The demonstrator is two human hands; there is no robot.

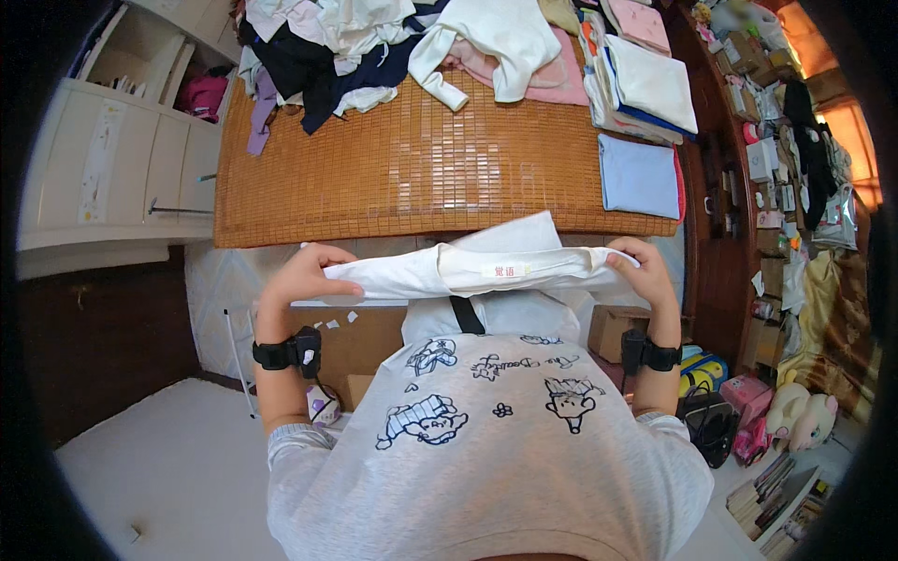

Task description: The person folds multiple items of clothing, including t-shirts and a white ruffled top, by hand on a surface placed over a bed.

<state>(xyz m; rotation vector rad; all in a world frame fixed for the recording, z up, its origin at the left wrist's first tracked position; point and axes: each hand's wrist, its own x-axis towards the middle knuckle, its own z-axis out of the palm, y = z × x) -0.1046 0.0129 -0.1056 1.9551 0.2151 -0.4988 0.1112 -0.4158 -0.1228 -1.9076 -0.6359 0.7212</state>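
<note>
A white garment (393,272) with a neck opening and a small printed mark inside its collar is stretched sideways in front of my body. My left hand (309,275) grips its left end, thumb on the near side. At the other end my right hand (640,270) pinches the fabric between thumb and fingers. A flat part of the white cloth rises behind the collar, close to the near edge of the bamboo mat (421,168). The lower part of the garment is mostly hidden.
On the mat's far side lie a loose clothes heap (365,70) and a white long-sleeved top (494,35). Folded clothes (649,84) are stacked at the right, with a folded light blue garment (638,175) nearer. White cabinets (126,154) stand left; a cardboard box (617,329) is below the mat.
</note>
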